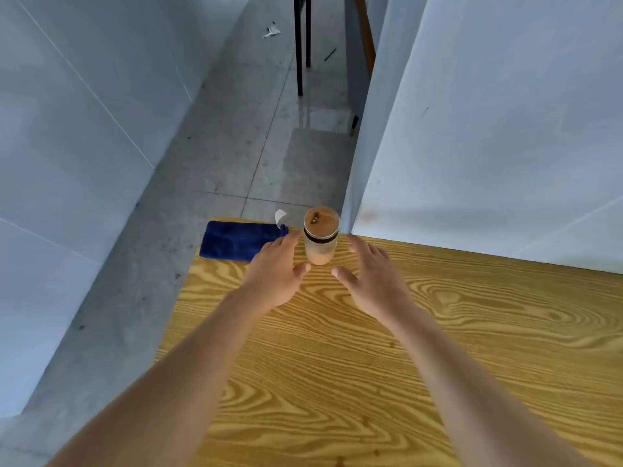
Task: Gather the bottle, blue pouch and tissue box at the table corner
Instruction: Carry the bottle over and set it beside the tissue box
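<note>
Squarely between the two hands stands the frosted, tan-tinted cylindrical bottle with a brown lid and a dark band under it (320, 238), upright near the far corner of the yellow wood-grain table (371, 348). The left hand (274, 273) is spread and holds nothing, its fingers just beside the bottle's wall; whether they touch cannot be told. The right hand (374, 279) is likewise spread and empty, a clear gap left between it and the bottle.

Judged by its look, the bottle is rigid and smooth, probably glass or hard plastic, so it may slip and would not take a fall off the edge kindly. A grip round the middle of the body, below the dark band, seems safest.

Beyond the left hand's fingers lies the flat, soft dark blue fabric pouch (237, 245), partly under that hand and reaching to the table's edge; it should be limp and light, easy to pinch anywhere. A small white tag (280, 217) shows at its far end. No tissue box is in view.

Just past the right hand rises a pale grey wall panel (488, 129), which closes that side. Off the table's edge is grey tiled floor (253, 146), with black chair legs (299, 45) far off.
</note>
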